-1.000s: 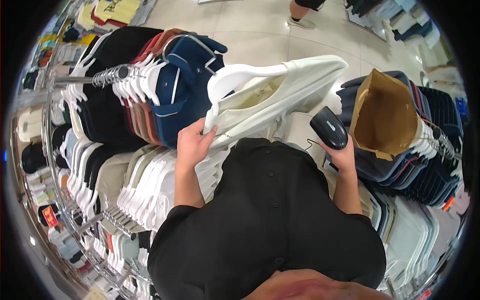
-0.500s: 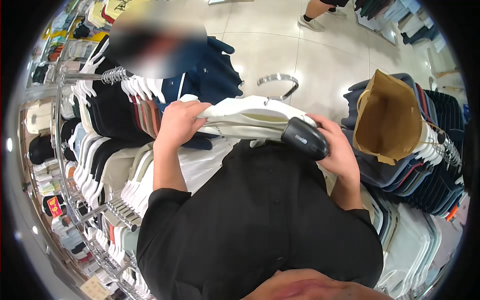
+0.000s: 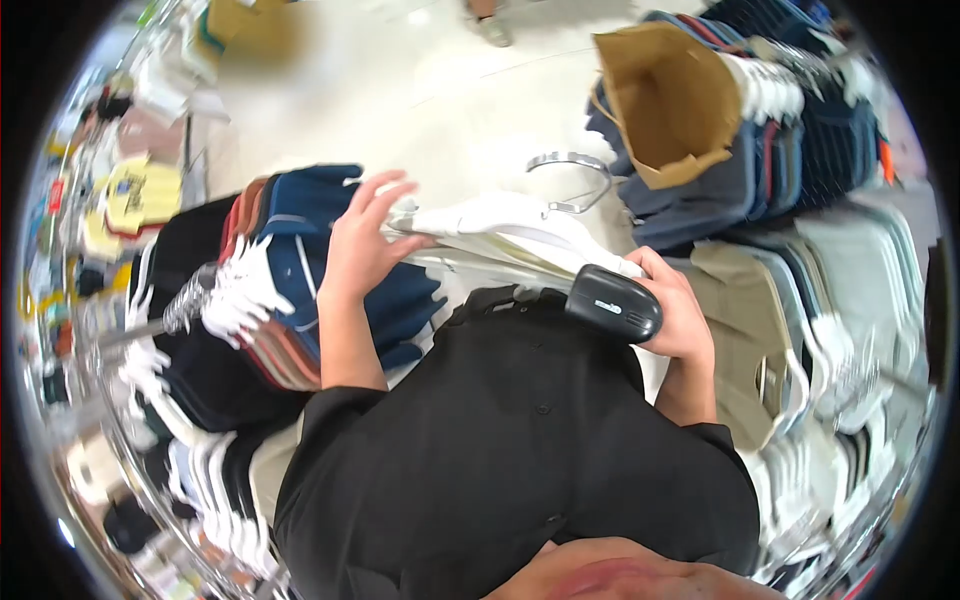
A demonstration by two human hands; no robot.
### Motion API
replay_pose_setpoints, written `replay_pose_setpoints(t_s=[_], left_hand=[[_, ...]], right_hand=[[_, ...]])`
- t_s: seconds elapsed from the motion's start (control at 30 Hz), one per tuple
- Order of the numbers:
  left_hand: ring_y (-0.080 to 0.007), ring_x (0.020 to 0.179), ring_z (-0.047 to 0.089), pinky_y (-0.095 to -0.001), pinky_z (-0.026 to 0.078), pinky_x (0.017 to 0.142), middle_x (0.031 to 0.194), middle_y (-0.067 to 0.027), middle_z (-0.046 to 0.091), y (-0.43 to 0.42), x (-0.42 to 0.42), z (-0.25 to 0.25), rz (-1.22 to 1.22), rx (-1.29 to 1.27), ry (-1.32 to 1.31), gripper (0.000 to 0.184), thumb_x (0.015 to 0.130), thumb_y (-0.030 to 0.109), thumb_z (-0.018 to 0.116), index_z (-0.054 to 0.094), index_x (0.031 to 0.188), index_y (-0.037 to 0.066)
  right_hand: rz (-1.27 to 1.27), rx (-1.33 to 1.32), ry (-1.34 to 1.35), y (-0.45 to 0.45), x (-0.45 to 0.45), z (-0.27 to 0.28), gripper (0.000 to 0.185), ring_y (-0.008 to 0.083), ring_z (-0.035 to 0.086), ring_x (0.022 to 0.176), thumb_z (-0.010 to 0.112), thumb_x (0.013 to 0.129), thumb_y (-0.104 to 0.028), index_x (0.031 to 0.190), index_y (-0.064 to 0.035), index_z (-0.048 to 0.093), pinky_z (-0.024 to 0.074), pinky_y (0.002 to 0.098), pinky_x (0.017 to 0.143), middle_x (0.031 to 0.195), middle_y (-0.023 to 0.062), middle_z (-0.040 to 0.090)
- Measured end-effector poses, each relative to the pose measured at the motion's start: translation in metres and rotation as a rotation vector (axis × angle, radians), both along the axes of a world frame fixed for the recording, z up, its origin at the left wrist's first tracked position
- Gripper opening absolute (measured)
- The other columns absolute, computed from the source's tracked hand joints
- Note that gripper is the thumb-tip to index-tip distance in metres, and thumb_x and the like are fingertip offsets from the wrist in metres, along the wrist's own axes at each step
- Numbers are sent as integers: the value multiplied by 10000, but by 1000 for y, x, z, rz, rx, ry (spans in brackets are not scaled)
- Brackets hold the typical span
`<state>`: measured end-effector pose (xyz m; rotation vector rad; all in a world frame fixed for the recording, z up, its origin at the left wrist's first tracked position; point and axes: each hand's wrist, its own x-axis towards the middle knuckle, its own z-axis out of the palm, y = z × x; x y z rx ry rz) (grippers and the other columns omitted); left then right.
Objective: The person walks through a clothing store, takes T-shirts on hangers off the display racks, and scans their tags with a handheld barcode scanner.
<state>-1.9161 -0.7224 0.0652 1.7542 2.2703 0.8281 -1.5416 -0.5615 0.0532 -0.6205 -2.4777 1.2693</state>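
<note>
A white clothes hanger [image 3: 510, 212] with a metal hook [image 3: 583, 162] is held in front of my chest. A pale garment [image 3: 500, 262] hangs below the bar, its full shape hidden. My left hand [image 3: 365, 245] is beside the hanger's left end, fingers spread, with the thumb near the pale cloth. At the other end, my right hand [image 3: 680, 310] is closed around the hanger's tip. A black rounded device [image 3: 613, 303] with a small white logo sits against that hand; how it is held or attached is hidden.
A brown paper bag [image 3: 690, 110] stands open by the right rack of dark clothes [image 3: 700, 195]. Navy shirts [image 3: 320, 270] and black garments [image 3: 215, 370] hang on the left rack. A person's foot [image 3: 490, 30] is on the pale floor at the top.
My left hand has let go of the hanger's left end and opened its fingers. The view has turned, so the racks and bag have shifted. My right hand keeps its hold.
</note>
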Motion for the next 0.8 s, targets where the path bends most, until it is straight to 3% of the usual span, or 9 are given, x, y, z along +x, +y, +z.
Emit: replay_pose_setpoints(t_s=[0.03,0.07,0.17,0.3,0.43,0.53,0.6,0.67,0.8], left_hand=[[-358,1195,628,-415,557,921,1484,-87,541,1,-4,-11,-20,92,52,841,641,280,955,577,1378,133],[-346,1296,572,-438,537,966,1489,-109,539,1,1,-21,31,158,-93,1006,616,289,978,474,1464,91],[-266,1308,560,-444,493,1004,1511,-122,511,-1,15,-69,131,251,-428,1256,550,324,1013,318,1549,13],[-305,1282,531,-403,420,1096,1396,-155,532,-3,58,-117,-250,7,-542,1257,556,244,1011,303,1570,20],[-339,1304,497,-405,395,1134,1388,-186,492,-8,131,-126,-531,-154,-505,1165,609,188,988,318,1535,-33],[-354,1322,482,-413,401,1134,1399,-203,463,-16,170,-129,-694,-181,-409,1135,627,179,982,316,1515,-55],[-361,1334,473,-419,404,1134,1407,-213,449,-21,194,-132,-792,-177,-364,1134,634,175,980,303,1512,-62],[-371,1353,457,-430,405,1136,1425,-238,431,-25,219,-137,-694,-262,-497,1137,656,160,969,262,1517,-68],[-361,1350,472,-427,414,1125,1462,-247,403,-34,287,-129,-773,-380,-527,1151,677,129,949,198,1523,-76]], right_hand=[[-73,0,21,-14,13,6,415,320,643,868,820,617,-138,1012,-37,735,518,377,773,1018,108,626],[-131,17,9,-27,26,9,415,320,643,868,820,617,-138,1012,-37,735,518,377,773,1018,108,626],[-303,-69,196,-75,77,13,407,268,627,895,821,645,-136,1018,-1,730,504,351,794,1034,140,622],[-704,-192,396,-151,126,32,458,250,575,923,817,673,-284,976,41,707,459,353,825,1059,141,604],[-1047,-194,506,-215,167,65,477,116,553,997,829,718,-112,1119,42,622,445,240,875,1117,70,588],[-1149,30,531,-259,207,67,666,128,579,993,868,661,-87,1249,60,591,454,262,912,1132,63,608],[-1193,72,503,-295,239,60,816,158,622,1097,862,651,-34,1394,76,545,475,305,983,1245,108,658],[-1318,-25,631,-332,264,48,838,173,638,1136,858,648,-9,1418,72,535,492,338,1002,1264,116,676],[-1450,187,653,-409,346,-5,791,209,656,1116,858,659,12,1392,25,560,514,378,990,1228,99,694]])
